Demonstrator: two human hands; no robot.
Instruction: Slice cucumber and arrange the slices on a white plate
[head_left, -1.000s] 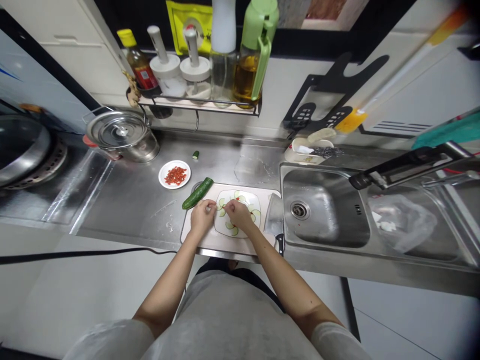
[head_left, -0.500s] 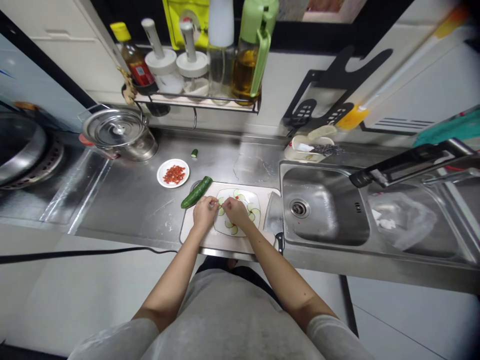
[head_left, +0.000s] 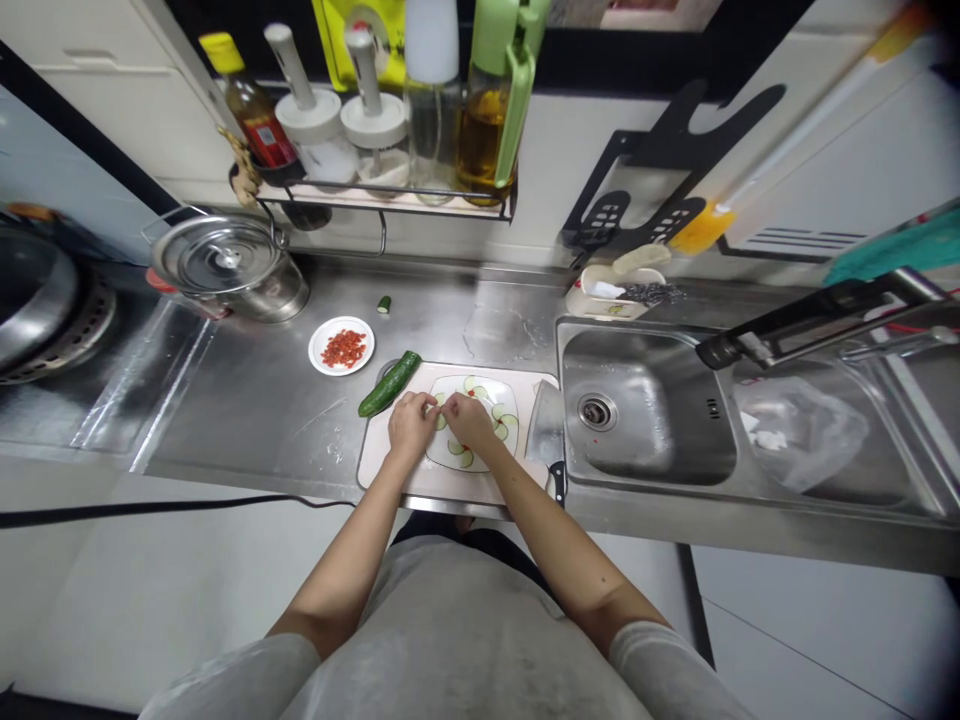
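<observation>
Over the left part of a white square plate, my left hand and my right hand meet with fingertips pinched close together. What they hold is too small to make out. Thin cucumber slices lie on the plate in curved groups, with small red bits among them. The plate rests on a pale cutting board. A cut cucumber lies by my left hand, across the board's left edge. At the board's right side is a knife, its black handle towards me.
Left of the board stands a small white plate with chopped red pieces, near a cucumber end. A lidded steel pot is farther left. The sink lies right, under a faucet. A bottle rack overhangs the back.
The whole view has shifted slightly. My hands stay pinched over the plate's left side, with their fingertips barely moved.
</observation>
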